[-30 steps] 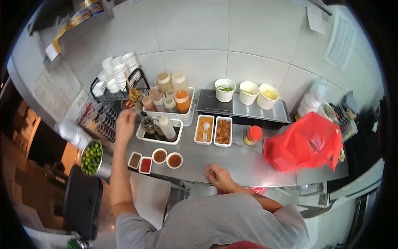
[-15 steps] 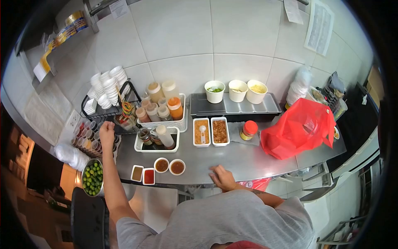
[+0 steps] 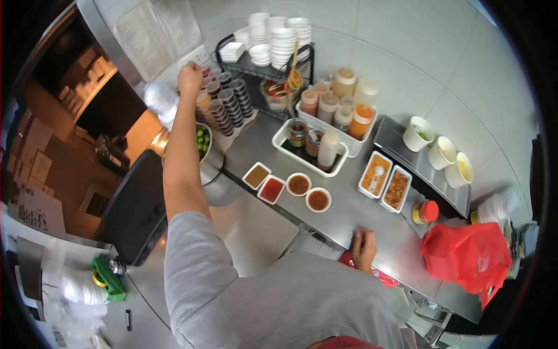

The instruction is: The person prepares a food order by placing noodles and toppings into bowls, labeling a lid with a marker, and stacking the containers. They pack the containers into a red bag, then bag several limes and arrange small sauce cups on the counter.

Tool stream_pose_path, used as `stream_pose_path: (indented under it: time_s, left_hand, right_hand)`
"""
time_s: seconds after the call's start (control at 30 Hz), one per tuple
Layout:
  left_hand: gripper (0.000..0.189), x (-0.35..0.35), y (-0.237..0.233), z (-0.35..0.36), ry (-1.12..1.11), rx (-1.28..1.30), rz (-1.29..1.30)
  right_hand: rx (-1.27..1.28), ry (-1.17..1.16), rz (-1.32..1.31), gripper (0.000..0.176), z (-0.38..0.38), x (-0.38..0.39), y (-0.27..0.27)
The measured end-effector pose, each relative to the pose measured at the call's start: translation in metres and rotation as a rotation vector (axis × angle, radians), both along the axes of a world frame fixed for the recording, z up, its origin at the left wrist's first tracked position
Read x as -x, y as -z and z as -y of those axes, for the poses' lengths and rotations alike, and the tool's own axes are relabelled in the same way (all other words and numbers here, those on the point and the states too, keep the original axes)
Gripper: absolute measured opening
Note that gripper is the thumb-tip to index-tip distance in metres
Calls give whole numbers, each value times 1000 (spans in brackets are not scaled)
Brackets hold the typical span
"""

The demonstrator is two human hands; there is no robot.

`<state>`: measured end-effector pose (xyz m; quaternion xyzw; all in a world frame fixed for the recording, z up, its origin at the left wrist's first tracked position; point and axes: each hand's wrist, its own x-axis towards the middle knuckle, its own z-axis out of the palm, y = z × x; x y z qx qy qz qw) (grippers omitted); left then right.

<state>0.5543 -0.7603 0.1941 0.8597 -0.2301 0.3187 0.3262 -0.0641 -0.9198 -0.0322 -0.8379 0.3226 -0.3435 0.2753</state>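
My left hand [image 3: 190, 80] is raised at the end of a stretched arm, beside the stacks of lidded sauce cups [image 3: 224, 104]. Its fingers are curled together, and anything inside them is hidden. Below that forearm, a metal pot of green limes [image 3: 203, 141] is partly covered. My right hand [image 3: 364, 249] rests at the counter's front edge, loosely bent with a gap between the fingers, holding nothing. Between the hands stand two square dishes, one of brown sauce [image 3: 256, 175] and one of red sauce [image 3: 271, 189], beside two round cups of brown sauce [image 3: 299, 184].
A black rack [image 3: 264, 70] carries stacked white cups. Squeeze bottles fill a white basket [image 3: 372, 131], with a smaller tray [image 3: 282, 142] in front. Crumb-filled containers [image 3: 397, 189], a red-lidded jar [image 3: 426, 212] and a red bag [image 3: 465, 256] stand to the right.
The view has swung left, showing more of the left side. My left hand has moved from near the black rack to the far side of the sauce cups. My right hand stays at the counter edge.
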Motion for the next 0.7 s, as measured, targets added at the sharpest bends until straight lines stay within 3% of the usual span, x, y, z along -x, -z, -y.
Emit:
stream_pose_path:
  time_s: [0.17, 0.27, 0.37, 0.57, 0.7]
  left_hand:
    - [16, -18, 14, 10, 115, -132, -104]
    - [14, -7, 25, 29, 153, -270, 13]
    - [11, -13, 44, 47, 325, -385, 56]
    - [19, -2, 51, 54, 105, -591, 211]
    - [22, -14, 55, 56, 101, -671, 267]
  right_hand:
    - [41, 13, -32, 13, -1, -4, 4]
    - [55, 41, -54, 13, -2, -6, 4]
    - [34, 74, -94, 13, -4, -10, 0]
    - [42, 93, -136, 12, -4, -11, -2]
    - [48, 70, -149, 13, -5, -12, -6]
